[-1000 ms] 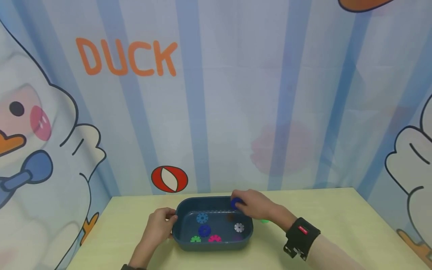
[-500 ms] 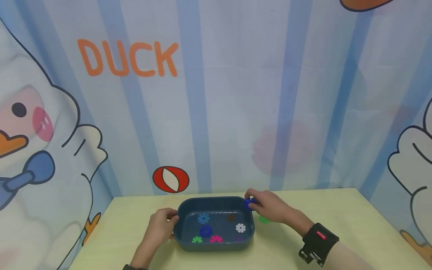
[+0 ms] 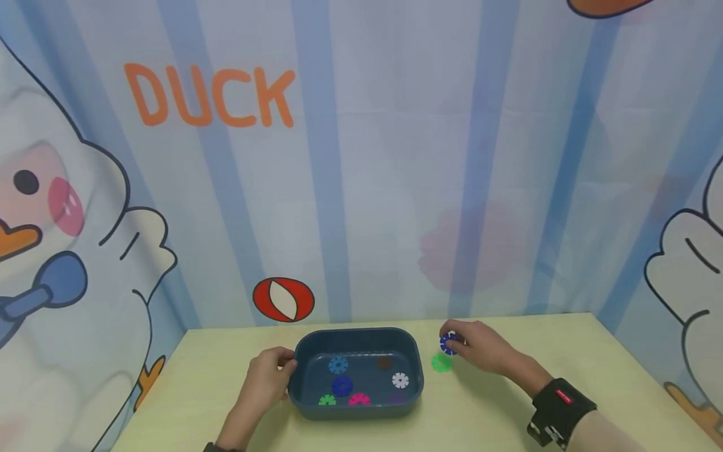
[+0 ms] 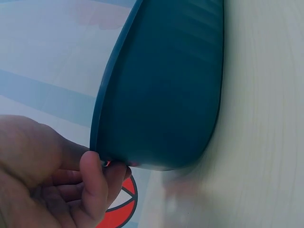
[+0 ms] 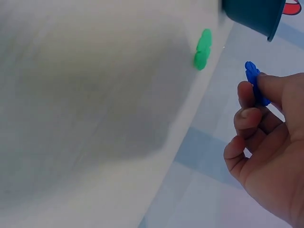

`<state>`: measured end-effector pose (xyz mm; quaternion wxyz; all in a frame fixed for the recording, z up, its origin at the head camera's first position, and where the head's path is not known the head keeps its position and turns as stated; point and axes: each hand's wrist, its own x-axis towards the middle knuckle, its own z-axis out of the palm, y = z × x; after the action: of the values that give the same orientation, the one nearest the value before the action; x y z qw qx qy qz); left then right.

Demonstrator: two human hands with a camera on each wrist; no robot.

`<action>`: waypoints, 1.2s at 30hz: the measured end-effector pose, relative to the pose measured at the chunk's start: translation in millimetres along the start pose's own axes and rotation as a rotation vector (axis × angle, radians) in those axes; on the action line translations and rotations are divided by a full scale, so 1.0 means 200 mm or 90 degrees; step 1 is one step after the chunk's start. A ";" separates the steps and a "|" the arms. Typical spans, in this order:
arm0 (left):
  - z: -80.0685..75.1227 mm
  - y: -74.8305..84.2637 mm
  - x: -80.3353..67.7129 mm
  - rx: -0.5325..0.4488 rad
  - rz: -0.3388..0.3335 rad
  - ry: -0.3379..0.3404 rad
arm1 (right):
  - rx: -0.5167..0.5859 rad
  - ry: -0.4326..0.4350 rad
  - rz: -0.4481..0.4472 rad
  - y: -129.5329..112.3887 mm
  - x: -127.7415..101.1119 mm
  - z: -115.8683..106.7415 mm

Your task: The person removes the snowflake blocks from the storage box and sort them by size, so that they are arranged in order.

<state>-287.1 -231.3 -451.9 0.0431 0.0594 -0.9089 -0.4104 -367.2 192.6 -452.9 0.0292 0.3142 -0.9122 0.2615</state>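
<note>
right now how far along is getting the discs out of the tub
Early on. One green disc lies on the table right of the tub. The right hand pinches a blue disc above it, outside the tub. The left hand grips the tub's left rim. About six discs remain inside.

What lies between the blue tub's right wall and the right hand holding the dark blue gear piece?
In the head view, a green gear piece lies flat on the table, between the tub and the right hand, just below the blue piece.
</note>
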 end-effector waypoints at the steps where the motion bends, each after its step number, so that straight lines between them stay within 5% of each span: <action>1: 0.00 0.00 0.00 0.001 0.000 0.001 | 0.007 -0.003 0.001 0.01 -0.01 0.00; 22: 0.01 -0.01 0.01 0.004 0.006 0.001 | 0.048 -0.016 0.048 0.20 -0.09 0.08; 36: 0.00 -0.01 0.00 0.011 0.007 0.005 | 0.031 -0.025 0.060 0.20 -0.07 0.11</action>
<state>-287.8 -233.0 -452.5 0.0487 0.0563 -0.9125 -0.4021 -376.1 216.1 -493.9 -0.0089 0.2766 -0.9197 0.2784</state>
